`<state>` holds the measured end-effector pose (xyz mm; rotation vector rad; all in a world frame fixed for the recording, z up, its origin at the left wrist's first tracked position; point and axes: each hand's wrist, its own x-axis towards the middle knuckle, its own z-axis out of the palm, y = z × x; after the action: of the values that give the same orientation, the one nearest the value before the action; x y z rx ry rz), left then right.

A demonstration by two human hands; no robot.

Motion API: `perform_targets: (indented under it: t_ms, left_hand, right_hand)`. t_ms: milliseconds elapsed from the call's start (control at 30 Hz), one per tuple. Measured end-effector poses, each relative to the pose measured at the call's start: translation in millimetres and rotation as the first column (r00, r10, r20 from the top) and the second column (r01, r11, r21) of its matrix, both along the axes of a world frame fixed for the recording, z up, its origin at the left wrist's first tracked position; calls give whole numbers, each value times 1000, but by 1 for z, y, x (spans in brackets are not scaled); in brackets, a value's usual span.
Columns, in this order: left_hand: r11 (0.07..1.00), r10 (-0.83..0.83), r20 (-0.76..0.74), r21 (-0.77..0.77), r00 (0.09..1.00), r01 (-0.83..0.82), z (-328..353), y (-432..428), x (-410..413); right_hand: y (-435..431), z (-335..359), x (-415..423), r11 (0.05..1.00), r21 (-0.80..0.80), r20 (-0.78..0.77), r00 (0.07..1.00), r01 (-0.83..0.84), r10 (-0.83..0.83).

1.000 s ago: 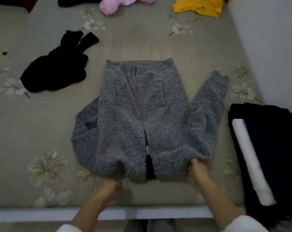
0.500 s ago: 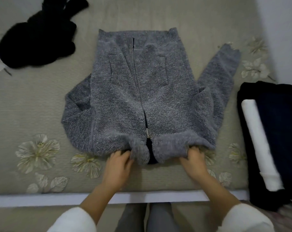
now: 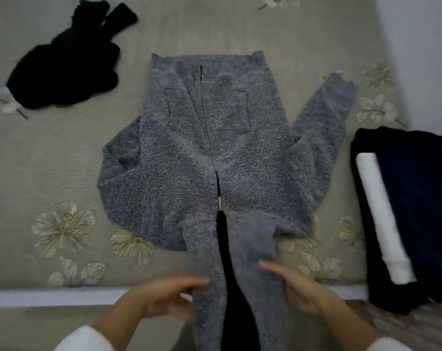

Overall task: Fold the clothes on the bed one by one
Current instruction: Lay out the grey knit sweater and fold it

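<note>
Head view, from the left: far beyond the left hand (image 3: 161, 297) and off to its left, a black garment (image 3: 65, 69) lies crumpled on the bed (image 3: 50, 153). It is well apart from the work, so I judge it waits its turn.

The left fingers (image 3: 197, 281) reach rightward to the left edge of the grey jacket (image 3: 214, 153). Motion blur hides whether they pinch the cloth or only touch it, so I cannot tell.

The jacket lies front up with its zip part open, and its body is spread flat beyond both sets of fingers. One sleeve is bunched at its left side; the other angles out beyond the right fingers. Its near end runs between the two hands and drops over the bed's edge, a placing that would suit straightening the collar end before the sleeves go in.

The right hand (image 3: 298, 292) has its fingers (image 3: 268, 267) straight and together, laid against the right edge of that hanging strip and curled round nothing. It seems to steady or smooth the cloth.

Right of those fingers, a folded dark stack (image 3: 417, 198) with a white piece (image 3: 382, 219) on it sits at the bed's side. This is likely the finished pile, kept clear of the folding area.
</note>
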<state>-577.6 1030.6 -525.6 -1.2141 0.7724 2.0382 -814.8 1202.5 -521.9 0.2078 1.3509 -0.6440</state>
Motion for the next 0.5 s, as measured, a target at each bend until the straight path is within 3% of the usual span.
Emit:
perform_targets:
  t_ms: [67, 133, 233, 333, 400, 467, 500]
  left_hand:
    - [990, -142, 12, 22, 990, 141, -2, 18, 5]
    - [985, -162, 54, -42, 985, 164, -7, 25, 4]
    - [999, 11, 81, 35, 997, -13, -2, 10, -7]
    - [953, 286, 47, 88, 957, -289, 6, -27, -16]
    - [868, 484, -11, 128, 875, -479, 14, -55, -31]
    - [706, 706, -95, 166, 702, -688, 23, -82, -53]
    - [606, 796, -140, 174, 590, -776, 27, -94, -66]
  right_hand:
    - [13, -2, 13, 989, 82, 31, 992, -124, 122]
    - [13, -4, 16, 987, 137, 75, 995, -81, 72]
    - [-2, 0, 0, 989, 144, -20, 1000, 23, -20]
    - [-27, 12, -33, 997, 35, -48, 997, 63, -62]
    - [-53, 23, -53, 981, -50, -38, 982, 185, -187]
    - [-85, 29, -67, 906, -127, -19, 912, 404, -409]
    - [-101, 30, -74, 822, -181, -2, 836, 539, -549]
